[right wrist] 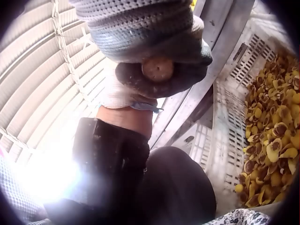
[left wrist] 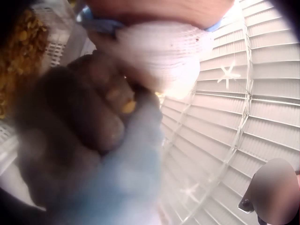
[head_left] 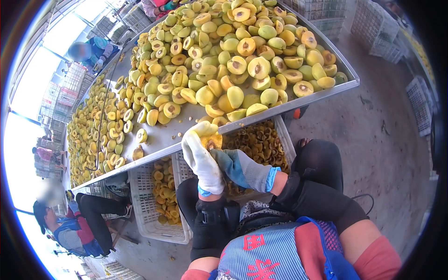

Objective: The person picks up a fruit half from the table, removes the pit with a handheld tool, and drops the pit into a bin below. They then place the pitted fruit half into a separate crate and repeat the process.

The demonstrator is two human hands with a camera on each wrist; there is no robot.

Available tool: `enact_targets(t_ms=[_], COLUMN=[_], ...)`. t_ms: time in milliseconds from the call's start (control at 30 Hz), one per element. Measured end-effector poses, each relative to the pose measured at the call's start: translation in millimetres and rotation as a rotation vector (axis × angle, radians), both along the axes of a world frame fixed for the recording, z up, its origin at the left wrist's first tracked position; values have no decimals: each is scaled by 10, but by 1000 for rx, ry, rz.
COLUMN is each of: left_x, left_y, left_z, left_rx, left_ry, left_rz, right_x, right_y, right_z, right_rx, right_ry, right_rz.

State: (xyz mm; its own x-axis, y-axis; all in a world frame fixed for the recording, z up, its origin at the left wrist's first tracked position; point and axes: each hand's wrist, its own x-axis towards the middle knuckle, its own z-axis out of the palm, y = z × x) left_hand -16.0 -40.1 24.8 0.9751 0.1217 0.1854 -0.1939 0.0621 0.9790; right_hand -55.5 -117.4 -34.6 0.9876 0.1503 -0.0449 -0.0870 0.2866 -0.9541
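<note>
Where the dark lens border closes the far left of the head view, a seated person in a cap (head_left: pixel 70 233) sits side-on; hand detail too small to resolve. Next, metal table (head_left: pixel 161 137), heaped with stone-fruit halves (head_left: pixel 259 67), many cut faces showing brown centres; top of heap runs out of frame. Below the table edge, white slotted crate (head_left: pixel 163 236) holding yellow cut fruit (head_left: pixel 164 189); its far end is hidden under the table. Left hand (head_left: pixel 200 156), white glove: fingers curled, pinching a yellow fruit piece (head_left: pixel 212 141) by the table edge, partly covered by the gloves. Right hand (head_left: pixel 233 163), blue-grey glove, meets it: fingers curled together round a tan-ended object (right wrist: pixel 157 69); only the round end shows in the right wrist view, remainder concealed by the glove. Left wrist view blurred; exact contact cannot be told. Behind the hands, second crate (head_left: pixel 285 140) with yellow-brown cut fruit (head_left: pixel 261 149), partly screened. Striped apron (head_left: pixel 280 242) bears red characters, lower one cut off, reading uncertain. Far right, pale slotted crate (head_left: pixel 418 105); contents cannot be made out.
</note>
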Motion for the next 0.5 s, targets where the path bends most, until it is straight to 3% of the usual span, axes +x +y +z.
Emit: enact_targets(t_ms=[200, 333, 500], left_x=[28, 64, 138], left_y=[1, 57, 87], left_z=[-51, -10, -28], left_rx=[63, 26, -105], left_ry=[-39, 73, 193], left_rz=[-107, -175, -232], right_x=[-50, -81, -105], right_y=[-137, -181, -289], right_z=[127, 42, 264], right_rx=[-53, -134, 338], right_ry=[-118, 119, 503], right_rz=[56, 197, 477])
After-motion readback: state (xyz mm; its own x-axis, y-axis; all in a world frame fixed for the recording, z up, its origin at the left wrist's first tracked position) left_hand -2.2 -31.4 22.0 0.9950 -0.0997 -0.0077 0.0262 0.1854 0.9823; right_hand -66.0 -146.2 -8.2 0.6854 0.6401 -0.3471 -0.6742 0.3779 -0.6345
